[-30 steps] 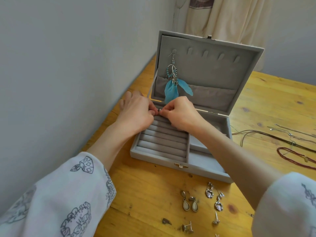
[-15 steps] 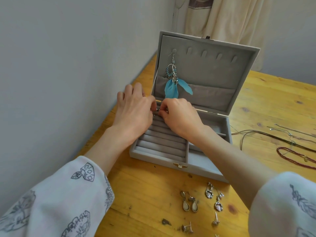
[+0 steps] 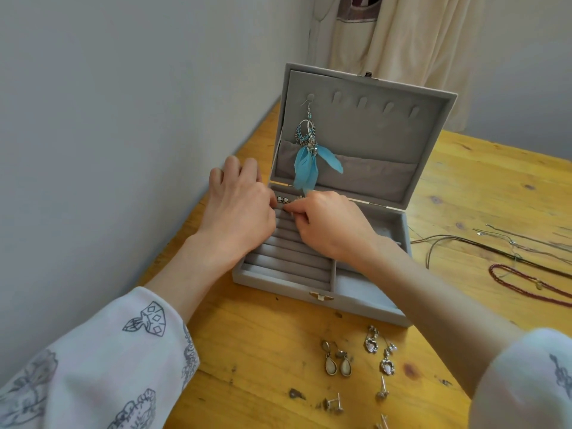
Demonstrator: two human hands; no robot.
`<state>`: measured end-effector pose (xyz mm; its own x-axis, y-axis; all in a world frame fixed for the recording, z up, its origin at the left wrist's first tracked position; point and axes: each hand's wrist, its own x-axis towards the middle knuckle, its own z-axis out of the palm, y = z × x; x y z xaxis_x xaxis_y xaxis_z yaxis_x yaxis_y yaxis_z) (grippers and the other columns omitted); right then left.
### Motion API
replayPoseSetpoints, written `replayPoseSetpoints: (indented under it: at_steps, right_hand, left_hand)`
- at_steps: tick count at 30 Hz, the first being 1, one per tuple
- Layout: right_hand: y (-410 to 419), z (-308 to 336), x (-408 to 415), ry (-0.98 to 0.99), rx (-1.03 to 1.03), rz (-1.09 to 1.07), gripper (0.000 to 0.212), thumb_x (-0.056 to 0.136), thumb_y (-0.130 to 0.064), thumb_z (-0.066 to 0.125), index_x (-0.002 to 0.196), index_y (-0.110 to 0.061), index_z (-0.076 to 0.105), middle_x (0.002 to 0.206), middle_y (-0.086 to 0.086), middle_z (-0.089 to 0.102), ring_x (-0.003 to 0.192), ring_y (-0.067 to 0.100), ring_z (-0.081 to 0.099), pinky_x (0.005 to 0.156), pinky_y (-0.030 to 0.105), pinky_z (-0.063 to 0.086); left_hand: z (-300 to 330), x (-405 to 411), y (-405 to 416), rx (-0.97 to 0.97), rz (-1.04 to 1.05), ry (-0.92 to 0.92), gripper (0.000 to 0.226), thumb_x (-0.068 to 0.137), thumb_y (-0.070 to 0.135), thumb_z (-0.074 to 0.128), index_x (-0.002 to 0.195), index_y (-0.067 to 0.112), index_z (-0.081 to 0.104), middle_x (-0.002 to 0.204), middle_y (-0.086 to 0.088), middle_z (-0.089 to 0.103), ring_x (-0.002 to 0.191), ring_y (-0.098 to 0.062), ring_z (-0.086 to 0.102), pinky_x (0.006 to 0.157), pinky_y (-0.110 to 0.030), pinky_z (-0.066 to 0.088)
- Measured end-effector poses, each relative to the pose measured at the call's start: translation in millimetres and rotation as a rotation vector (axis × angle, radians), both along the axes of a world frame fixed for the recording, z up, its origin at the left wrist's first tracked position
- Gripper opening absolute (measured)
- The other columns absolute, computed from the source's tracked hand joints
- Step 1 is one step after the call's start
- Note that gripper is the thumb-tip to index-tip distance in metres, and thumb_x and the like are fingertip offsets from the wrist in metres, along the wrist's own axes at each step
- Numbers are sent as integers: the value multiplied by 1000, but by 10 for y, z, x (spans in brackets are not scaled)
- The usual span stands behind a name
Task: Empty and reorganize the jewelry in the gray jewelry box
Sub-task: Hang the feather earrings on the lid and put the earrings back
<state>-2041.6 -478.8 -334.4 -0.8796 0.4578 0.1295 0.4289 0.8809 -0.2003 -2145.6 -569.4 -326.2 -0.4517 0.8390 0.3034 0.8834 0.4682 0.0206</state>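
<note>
A: How far along is it?

B: Partway. The gray jewelry box (image 3: pixel 325 274) lies open on the worktop (image 3: pixel 263 351); the right hand (image 3: pixel 331 227) pinches a small stud at the ring rolls, the left hand (image 3: pixel 238 209) beside it, its grip hidden.

A: What's left?

B: Feather earrings (image 3: pixel 309 156) hang beyond the grip; drop earrings (image 3: pixel 335 362) and necklaces (image 3: pixel 526 280) wait outside.

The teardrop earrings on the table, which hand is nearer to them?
Right. The right hand is over the box behind the teardrop earrings; the left hand is farther left.
</note>
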Motion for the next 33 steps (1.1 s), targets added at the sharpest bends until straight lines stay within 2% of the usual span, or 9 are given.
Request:
replayPoseSetpoints:
  at_steps: [5,10,14,18,22,25,27,30,33]
  right_hand:
    - [-62,51,119,76,-80,-23,37,94,-18,37,124,-26,57,111,5,63,103,28,59,83,42,50]
    - [-256,158,468,160,-202,-69,34,97,-19,40,128,-23,53,122,0,61,108,19,58,93,37,49]
    - [-462,220,827,204,-272,-101,30,96,-18,43,122,-20,58,107,-2,65,91,9,56,82,25,48]
    - [-681,239,1194,199,-292,-118,25,94,-20,48,114,-18,63,100,-3,66,87,10,59,79,27,51]
    - [-836,112,1443,116,-255,-137,22,93,-24,50,110,-20,64,102,-4,66,91,11,57,81,27,49]
    - [-915,-19,1500,46,-195,-128,25,94,-27,49,115,-22,62,109,-5,60,104,12,48,85,23,40]
    - [-948,-79,1494,37,-184,-150,26,93,-30,50,115,-24,62,110,-4,59,109,15,45,89,25,37]
    - [-967,-121,1466,38,-161,-166,25,92,-34,52,112,-26,64,108,-4,59,109,15,44,91,27,36]
    - [-976,-127,1427,47,-168,-156,23,92,-34,51,110,-27,64,104,-5,58,106,14,44,88,27,35]
  left_hand:
    - [18,53,-140,-16,-3,-140,37,90,25,43,124,31,55,112,-3,43,111,-24,32,92,-36,27]
    - [-2,234,-405,135,-38,-258,35,90,22,47,123,30,56,107,0,46,107,-18,34,90,-30,27]
    - [-59,530,-661,279,-159,-343,30,88,14,52,115,24,61,94,8,42,95,-8,33,83,-17,28]
    - [-117,865,-952,302,-269,-464,24,88,11,54,108,23,62,93,11,47,90,0,39,81,-4,32]
    - [-260,1049,-1055,184,-338,-581,23,90,16,54,111,23,61,90,14,47,82,5,43,79,-5,34]
    - [-367,1108,-1020,143,-263,-687,25,89,23,56,114,24,61,94,10,52,87,-2,47,84,-15,41]
    - [-385,1113,-992,177,-222,-728,25,88,24,59,112,24,62,91,10,53,84,-1,49,77,-12,41]
    - [-388,1130,-963,194,-199,-731,22,86,23,61,108,26,64,85,13,50,75,2,46,67,-8,35]
    - [-405,1160,-936,204,-177,-698,16,85,25,62,100,25,67,83,14,49,76,-1,44,67,-11,32]
